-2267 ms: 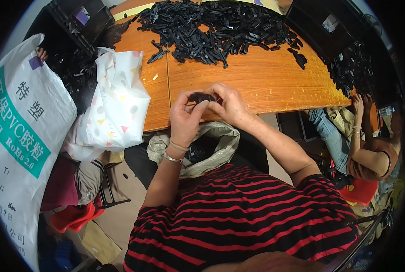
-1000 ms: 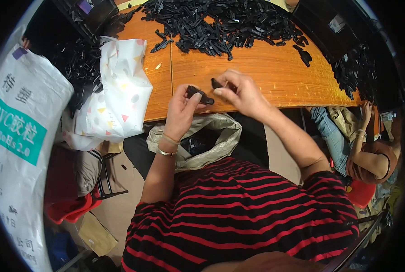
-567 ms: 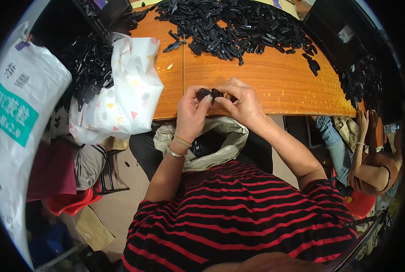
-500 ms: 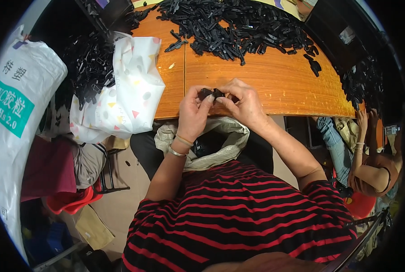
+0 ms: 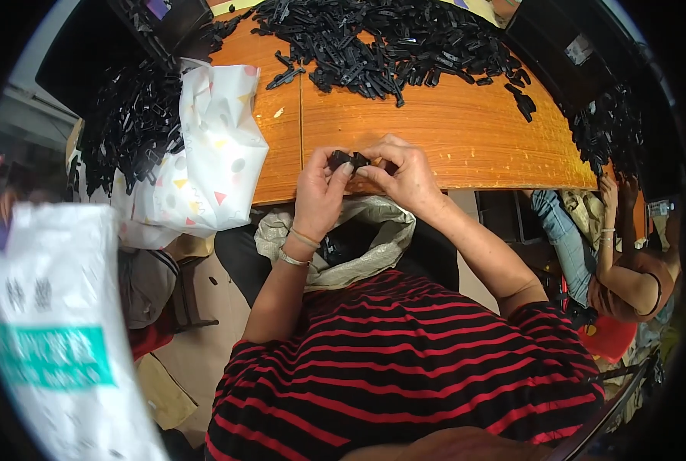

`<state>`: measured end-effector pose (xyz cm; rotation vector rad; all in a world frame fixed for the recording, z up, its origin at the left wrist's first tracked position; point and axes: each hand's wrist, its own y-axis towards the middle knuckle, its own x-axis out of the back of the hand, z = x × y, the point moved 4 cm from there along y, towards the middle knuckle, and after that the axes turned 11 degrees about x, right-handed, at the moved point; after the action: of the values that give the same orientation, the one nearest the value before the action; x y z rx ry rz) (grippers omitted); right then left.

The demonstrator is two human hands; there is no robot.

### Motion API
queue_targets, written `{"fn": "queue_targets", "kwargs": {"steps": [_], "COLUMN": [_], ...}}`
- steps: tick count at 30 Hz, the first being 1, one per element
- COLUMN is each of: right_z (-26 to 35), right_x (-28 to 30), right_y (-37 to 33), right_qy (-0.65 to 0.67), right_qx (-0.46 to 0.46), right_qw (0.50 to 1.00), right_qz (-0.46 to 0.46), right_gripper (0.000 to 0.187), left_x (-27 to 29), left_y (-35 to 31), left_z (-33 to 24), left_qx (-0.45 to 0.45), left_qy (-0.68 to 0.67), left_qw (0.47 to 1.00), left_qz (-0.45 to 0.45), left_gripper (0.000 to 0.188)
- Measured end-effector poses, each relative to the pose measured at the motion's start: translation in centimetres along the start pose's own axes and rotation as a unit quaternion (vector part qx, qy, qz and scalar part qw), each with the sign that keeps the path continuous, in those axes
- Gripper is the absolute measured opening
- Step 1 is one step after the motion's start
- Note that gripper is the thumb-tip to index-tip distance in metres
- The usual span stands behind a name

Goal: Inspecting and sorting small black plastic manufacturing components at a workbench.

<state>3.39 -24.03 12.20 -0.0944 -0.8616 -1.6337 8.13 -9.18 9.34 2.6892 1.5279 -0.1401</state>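
Observation:
Over the table's near edge, my left hand pinches a small black plastic part between thumb and fingers. My right hand closes on the same dark part from its other side. The fingers hide much of it, so I cannot tell whether it is one part or two pressed together. Below both hands, an opened woven sack lies in my lap, with dark pieces inside. A broad heap of black plastic parts covers the table's far side.
On the wooden table, a white patterned bag stands left, beside more black parts. A large white sack is at the far left. Another person's arm reaches toward black parts at the right.
The large white sack at the left has shifted down toward me, blurred by motion. The whole view has slid slightly. Both hands keep their grip on the black part.

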Motion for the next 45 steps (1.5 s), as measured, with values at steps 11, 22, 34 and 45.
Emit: {"fn": "queue_targets", "kwargs": {"steps": [11, 22, 34, 45], "right_z": [1.0, 0.6, 0.2, 1.7], "right_x": [0.5, 0.6, -0.4, -0.3], "right_y": [-0.1, 0.0, 0.1, 0.8], "right_qy": [-0.063, 0.028, 0.062, 0.008], "right_qx": [0.059, -0.003, 0.003, 0.047], "right_qw": [0.996, 0.997, 0.997, 0.999], "right_qz": [-0.008, -0.075, -0.039, -0.014], "right_gripper": [0.023, 0.032, 0.034, 0.031], "left_x": [-0.8, -2.0, -2.3, -1.3], "left_y": [-0.3, -1.5, -1.4, -1.4], "left_z": [-0.2, -2.3, -2.0, -2.5], "left_qx": [0.005, -0.064, -0.039, -0.047], "left_qy": [-0.032, 0.090, -0.035, -0.118], "left_qw": [0.999, 0.991, 0.998, 0.991], "left_qz": [0.009, -0.070, -0.038, -0.039], "left_gripper": [0.023, 0.028, 0.020, 0.022]}}
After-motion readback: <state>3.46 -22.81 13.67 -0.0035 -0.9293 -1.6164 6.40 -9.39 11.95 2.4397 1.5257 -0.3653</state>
